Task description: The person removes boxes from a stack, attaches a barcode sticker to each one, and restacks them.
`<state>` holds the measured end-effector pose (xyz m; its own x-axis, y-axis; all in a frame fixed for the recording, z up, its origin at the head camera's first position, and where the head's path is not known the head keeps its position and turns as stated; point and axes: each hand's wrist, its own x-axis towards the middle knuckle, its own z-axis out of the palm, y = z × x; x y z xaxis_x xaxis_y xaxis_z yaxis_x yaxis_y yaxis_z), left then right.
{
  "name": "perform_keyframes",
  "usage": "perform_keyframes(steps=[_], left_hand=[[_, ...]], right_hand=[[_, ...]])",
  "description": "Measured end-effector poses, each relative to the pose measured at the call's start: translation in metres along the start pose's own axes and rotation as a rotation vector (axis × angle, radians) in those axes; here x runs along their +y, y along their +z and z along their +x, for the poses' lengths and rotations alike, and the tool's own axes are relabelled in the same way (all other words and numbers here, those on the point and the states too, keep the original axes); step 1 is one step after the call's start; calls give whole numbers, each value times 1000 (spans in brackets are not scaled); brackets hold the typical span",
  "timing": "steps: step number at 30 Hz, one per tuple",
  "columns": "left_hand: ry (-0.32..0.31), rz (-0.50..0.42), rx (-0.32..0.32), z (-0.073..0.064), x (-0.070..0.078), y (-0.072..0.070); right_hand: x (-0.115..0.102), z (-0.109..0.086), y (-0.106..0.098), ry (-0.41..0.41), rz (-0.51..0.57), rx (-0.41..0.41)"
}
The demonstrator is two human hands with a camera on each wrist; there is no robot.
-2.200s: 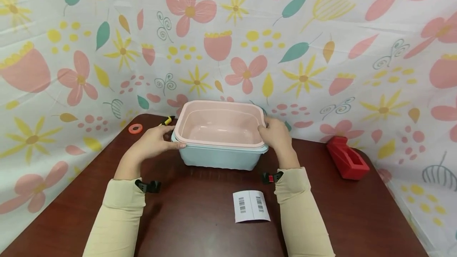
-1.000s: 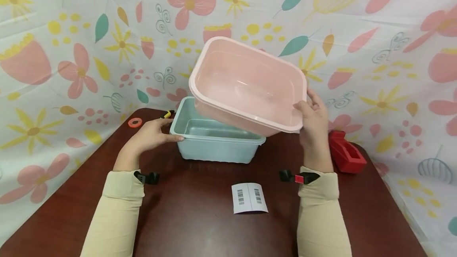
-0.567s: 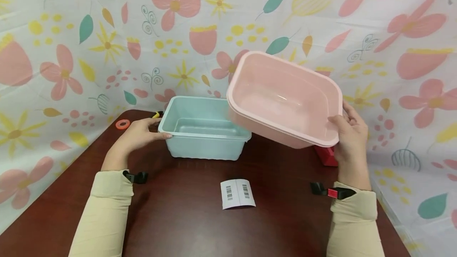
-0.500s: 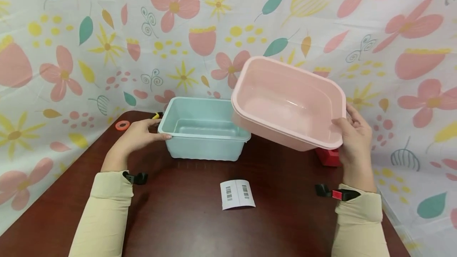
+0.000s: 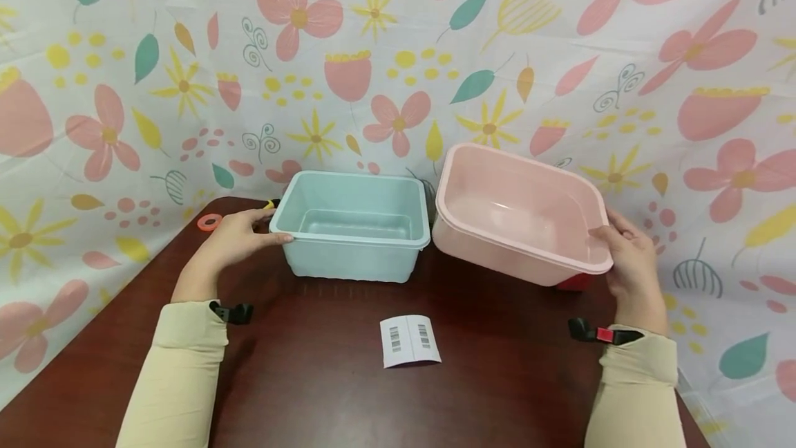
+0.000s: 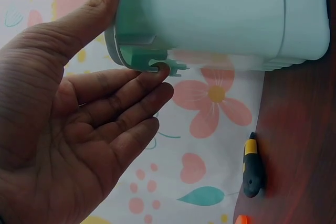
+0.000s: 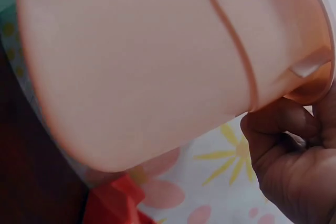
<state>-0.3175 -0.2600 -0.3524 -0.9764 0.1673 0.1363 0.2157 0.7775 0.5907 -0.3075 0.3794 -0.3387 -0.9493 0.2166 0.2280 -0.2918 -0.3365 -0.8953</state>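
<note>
A light-blue rectangular plastic basin [image 5: 351, 260] stands upright on the table. My left hand [image 5: 233, 240] holds its left end, thumb on the rim. In the left wrist view the fingertips of this hand [image 6: 105, 124] touch under the rim of the blue basin [image 6: 210, 9]. To the right, my right hand [image 5: 637, 258] grips the right rim of a pink basin [image 5: 491, 254], thumb inside and fingers outside. Tilted down to the right, the pink basin is held in the air beside the blue one. The right wrist view shows curled fingers [image 7: 273, 121] at its rim.
White paper with two barcodes [image 5: 410, 341] lies in front of the basins. A red tape dispenser [image 5: 575, 283] is mostly hidden behind the pink basin. At the back left are an orange tape roll [image 5: 203, 222] and a black-and-yellow handled tool [image 6: 253, 171]. Patterned cloth [image 5: 398, 40] hangs behind.
My right hand has lifted the pink basin out of the blue one, carried it right and lowered it somewhat. My left hand has stayed at the blue basin's left rim.
</note>
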Motion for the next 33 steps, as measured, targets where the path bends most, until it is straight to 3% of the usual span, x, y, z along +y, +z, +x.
perform_keyframes(steps=[8, 17, 26, 33], left_hand=[[-11, -5, 12, -2, -3, -6], [-24, -23, 11, -4, -3, -6], [-27, -30, 18, -4, -4, -5], [-24, -16, 15, -3, -4, -5]], right_hand=[[21, 8, -17, 96, -142, -117], [46, 13, -35, 164, -207, -157], [53, 17, -34, 174, -347, -117], [54, 18, -32, 188, -345, 14]])
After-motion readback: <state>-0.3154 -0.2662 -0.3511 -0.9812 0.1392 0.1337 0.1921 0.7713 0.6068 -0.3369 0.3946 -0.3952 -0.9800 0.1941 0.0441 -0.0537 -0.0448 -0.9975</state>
